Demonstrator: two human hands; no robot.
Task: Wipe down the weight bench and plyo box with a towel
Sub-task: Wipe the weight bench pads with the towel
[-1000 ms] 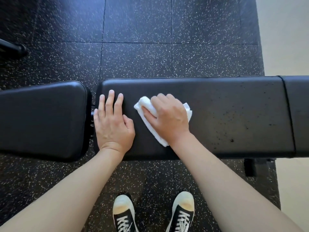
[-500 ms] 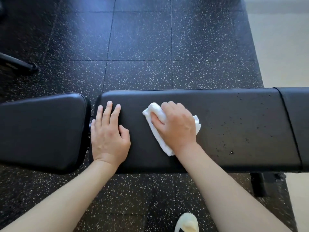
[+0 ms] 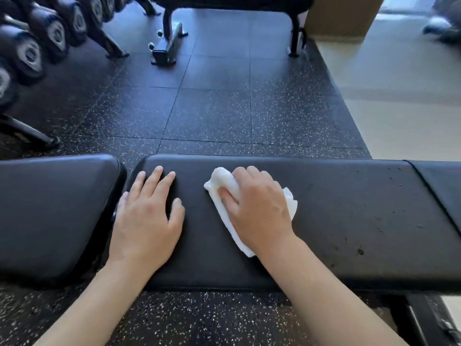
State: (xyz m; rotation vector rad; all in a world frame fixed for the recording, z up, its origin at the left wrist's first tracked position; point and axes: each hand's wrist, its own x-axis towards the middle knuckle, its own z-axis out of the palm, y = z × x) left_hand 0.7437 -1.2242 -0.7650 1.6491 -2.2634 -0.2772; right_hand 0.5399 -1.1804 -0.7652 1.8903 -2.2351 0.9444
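**Both hands on the bench pad, towel under the right**

The right hand (image 3: 257, 208) lies palm down on the long black pad of the weight bench (image 3: 349, 221), its fingers curled over a bunched white towel (image 3: 222, 182) and its thumb pressed into the cloth on the left side. The towel is pinned between palm and pad; a rounded fold sticks out ahead of the fingers, a corner shows past the knuckles on the right, and a strip runs back under the wrist toward the near edge. The right forearm comes up from the lower right at a slant.

The left hand (image 3: 147, 218) rests flat on the same pad near its left end, holding nothing, fingers straight and slightly spread, thumb out toward the towel. Its little finger sits at the gap beside the separate seat pad (image 3: 55, 211). The two hands are near each other but not touching.

To the right of the towel the pad carries scattered dark specks and droplets (image 3: 360, 251).

Beyond the bench lies speckled black rubber floor (image 3: 212, 116). A rack of dumbbells (image 3: 32, 51) stands at the upper left, and the metal frame of another bench (image 3: 169, 43) at the top centre. A brown box (image 3: 341, 16) stands at the top right; what kind of box it is cannot be told.
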